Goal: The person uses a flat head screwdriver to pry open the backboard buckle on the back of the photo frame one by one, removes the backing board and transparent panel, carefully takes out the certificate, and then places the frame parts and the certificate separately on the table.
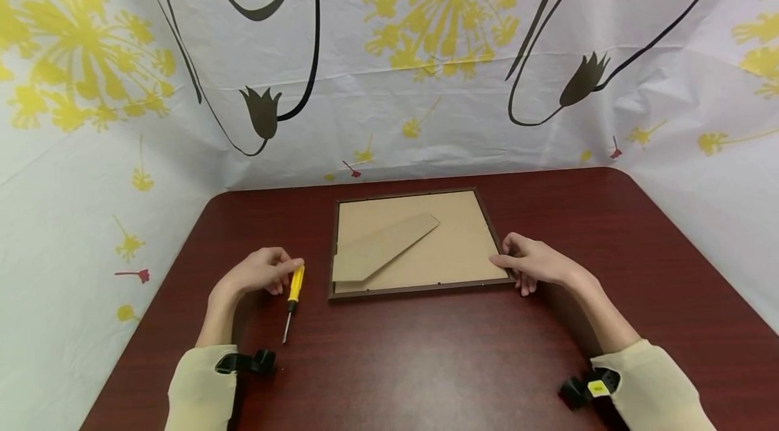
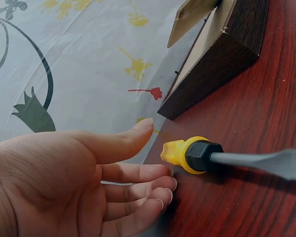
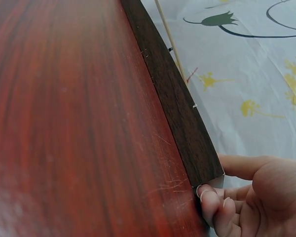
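Observation:
A picture frame [image 1: 420, 287] lies face down, its tan backing board [image 1: 459, 252] showing. On the board the flat easel stand [image 1: 380, 248] rises slightly off the surface. My right hand [image 1: 537, 262] grips the frame's near right corner, thumb over the top and fingers curled by the side; the right wrist view shows the fingertips at the lower edge of the dark wood rim [image 3: 182, 113]. To the left of the frame lies a yellow and black screwdriver [image 2: 200, 155], blade pointing toward me. Beside its handle my left hand [image 1: 258, 271] rests with loosely bent fingers, holding nothing.
The dark red wooden table [image 1: 426, 363] carries the frame and screwdriver. A white cloth with yellow flowers [image 1: 341, 113] hangs along its back and sides. Black wrist camera mounts [image 1: 263, 361] sit on both sleeves.

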A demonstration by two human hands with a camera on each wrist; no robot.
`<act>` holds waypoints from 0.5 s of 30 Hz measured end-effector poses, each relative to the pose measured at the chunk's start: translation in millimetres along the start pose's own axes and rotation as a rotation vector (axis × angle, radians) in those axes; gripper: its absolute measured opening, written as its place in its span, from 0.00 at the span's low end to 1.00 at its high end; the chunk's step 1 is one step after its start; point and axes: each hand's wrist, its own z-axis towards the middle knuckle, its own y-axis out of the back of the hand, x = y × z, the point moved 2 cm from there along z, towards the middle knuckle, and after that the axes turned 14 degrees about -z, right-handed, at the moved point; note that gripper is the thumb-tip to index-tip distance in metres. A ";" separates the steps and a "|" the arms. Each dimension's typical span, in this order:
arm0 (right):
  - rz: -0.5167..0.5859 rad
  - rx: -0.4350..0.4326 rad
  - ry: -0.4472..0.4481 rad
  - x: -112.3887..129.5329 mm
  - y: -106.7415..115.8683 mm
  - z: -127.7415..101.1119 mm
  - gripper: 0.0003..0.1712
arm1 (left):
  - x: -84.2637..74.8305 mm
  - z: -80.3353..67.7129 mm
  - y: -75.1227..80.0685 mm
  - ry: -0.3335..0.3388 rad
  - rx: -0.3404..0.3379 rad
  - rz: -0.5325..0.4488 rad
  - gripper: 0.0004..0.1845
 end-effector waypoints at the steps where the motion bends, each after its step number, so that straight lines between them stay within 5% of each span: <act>1: -0.002 0.002 0.002 -0.1 -0.1 0.2 0.25 | -0.1 0.3 0.6 -0.006 -0.010 0.007 0.20; 15: -0.048 -0.025 0.024 -4.4 1.4 3.4 0.23 | -7.2 4.0 -1.1 -0.186 -0.178 0.051 0.13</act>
